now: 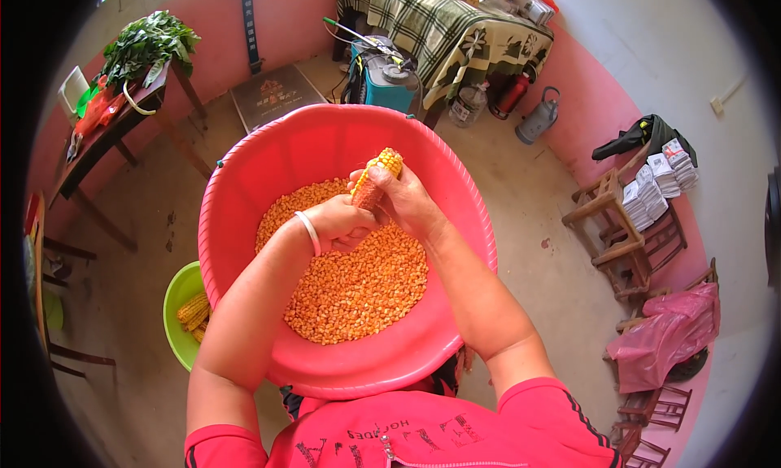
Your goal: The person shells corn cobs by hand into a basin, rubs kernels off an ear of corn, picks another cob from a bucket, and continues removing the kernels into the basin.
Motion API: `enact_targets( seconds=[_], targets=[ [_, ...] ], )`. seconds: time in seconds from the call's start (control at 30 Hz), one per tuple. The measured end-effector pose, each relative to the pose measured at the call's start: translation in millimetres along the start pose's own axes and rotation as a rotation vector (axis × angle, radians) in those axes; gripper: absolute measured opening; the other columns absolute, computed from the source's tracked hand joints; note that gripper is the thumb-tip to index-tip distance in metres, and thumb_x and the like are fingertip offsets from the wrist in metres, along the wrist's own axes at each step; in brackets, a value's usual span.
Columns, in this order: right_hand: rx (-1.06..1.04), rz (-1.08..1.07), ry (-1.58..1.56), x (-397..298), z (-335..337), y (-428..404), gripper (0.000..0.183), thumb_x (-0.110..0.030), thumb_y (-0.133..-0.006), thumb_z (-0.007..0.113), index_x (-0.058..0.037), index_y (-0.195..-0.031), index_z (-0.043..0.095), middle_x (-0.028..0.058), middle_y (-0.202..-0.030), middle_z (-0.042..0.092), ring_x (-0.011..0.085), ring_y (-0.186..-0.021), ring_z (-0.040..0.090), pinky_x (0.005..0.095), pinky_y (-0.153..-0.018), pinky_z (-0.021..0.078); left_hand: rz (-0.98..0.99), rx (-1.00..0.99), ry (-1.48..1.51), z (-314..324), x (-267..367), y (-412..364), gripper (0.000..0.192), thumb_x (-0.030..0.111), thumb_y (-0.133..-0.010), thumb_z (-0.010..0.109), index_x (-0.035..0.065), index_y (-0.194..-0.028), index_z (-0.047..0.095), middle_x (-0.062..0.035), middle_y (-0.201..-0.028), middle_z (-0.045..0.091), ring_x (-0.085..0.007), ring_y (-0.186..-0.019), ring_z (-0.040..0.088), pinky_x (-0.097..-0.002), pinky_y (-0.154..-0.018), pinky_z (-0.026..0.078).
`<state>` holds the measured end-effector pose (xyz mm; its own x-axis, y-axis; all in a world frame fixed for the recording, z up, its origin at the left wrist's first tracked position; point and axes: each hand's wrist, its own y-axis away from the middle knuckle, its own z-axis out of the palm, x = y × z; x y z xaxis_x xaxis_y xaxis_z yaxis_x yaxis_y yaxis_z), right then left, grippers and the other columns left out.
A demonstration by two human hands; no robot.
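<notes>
An ear of dried corn (pixel 385 161), partly stripped so that bare reddish cob shows along its lower side, is held over a large pink plastic tub (pixel 244 163). My left hand (pixel 348 221), with a pale bangle at the wrist, grips the ear's lower end. Around its upper part closes my right hand (pixel 406 199), the thumb lying on the yellow kernels. Loose corn kernels (pixel 360 291) cover the bottom of the tub beneath both hands. Left of the tub, a green plastic basin (pixel 177 285) holds several ears of corn (pixel 194 311), partly hidden by the tub and my left forearm.
A teal backpack sprayer (pixel 384 80) stands beyond the tub, by a cloth-covered table (pixel 451 28). Leafy greens (pixel 146 47) lie on a wooden table at the upper left. Wooden stools (pixel 610 224) and chairs line the right wall, near a gray jug (pixel 538 117) and a plastic bottle (pixel 468 106).
</notes>
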<state>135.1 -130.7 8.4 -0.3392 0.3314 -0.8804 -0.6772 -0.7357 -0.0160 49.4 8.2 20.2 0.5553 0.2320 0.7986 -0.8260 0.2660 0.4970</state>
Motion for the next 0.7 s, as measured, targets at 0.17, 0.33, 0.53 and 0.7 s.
enact_targets(
  seconds=[0.17, 0.33, 0.53, 0.7],
  targets=[
    [-0.115, 0.034, 0.177, -17, 5, 9, 0.032, -0.028, -0.093, 0.055, -0.0041, -0.114, 0.049, 0.0111, -0.106, 0.061, 0.0188, -0.089, 0.062, 0.0334, -0.078, 0.0538, 0.034, -0.163, 0.194, 2, 7, 10, 0.003, 0.005, -0.082, 0.054, 0.0076, -0.084, 0.054, 0.0055, -0.051, 0.031, -0.0049, -0.038, 0.028, -0.0216, -0.036, 0.019],
    [-0.091, 0.072, -0.249, -13, -4, 3, 0.03, -0.029, -0.093, 0.056, -0.0039, -0.11, 0.053, 0.0116, -0.103, 0.062, 0.0217, -0.093, 0.062, 0.0361, -0.081, 0.0534, 0.095, -0.038, -0.008, 14, -11, -2, 0.01, 0.009, -0.082, 0.057, 0.0076, -0.092, 0.056, 0.0047, -0.052, 0.036, -0.0054, -0.037, 0.031, -0.0223, -0.034, 0.022],
    [0.114, 0.017, -0.054, 15, -15, -4, 0.02, -0.022, -0.089, 0.063, -0.0071, -0.1, 0.057, 0.0072, -0.088, 0.065, 0.0177, -0.078, 0.064, 0.0336, -0.069, 0.0554, 0.391, 0.558, -0.806, 12, -47, -40, 0.02, 0.015, -0.081, 0.062, 0.0003, -0.095, 0.064, -0.0093, -0.077, 0.066, -0.0232, -0.072, 0.062, -0.0363, -0.07, 0.049],
    [0.218, 0.137, -0.099, 25, -8, 1, 0.026, -0.028, -0.086, 0.066, -0.0071, -0.099, 0.055, 0.0087, -0.09, 0.064, 0.0203, -0.081, 0.064, 0.0355, -0.072, 0.0549, 0.488, 0.513, -0.641, -4, -68, -46, 0.018, 0.015, -0.081, 0.06, 0.0013, -0.092, 0.064, -0.0083, -0.072, 0.063, -0.0213, -0.064, 0.06, -0.0341, -0.061, 0.049]
  ],
)
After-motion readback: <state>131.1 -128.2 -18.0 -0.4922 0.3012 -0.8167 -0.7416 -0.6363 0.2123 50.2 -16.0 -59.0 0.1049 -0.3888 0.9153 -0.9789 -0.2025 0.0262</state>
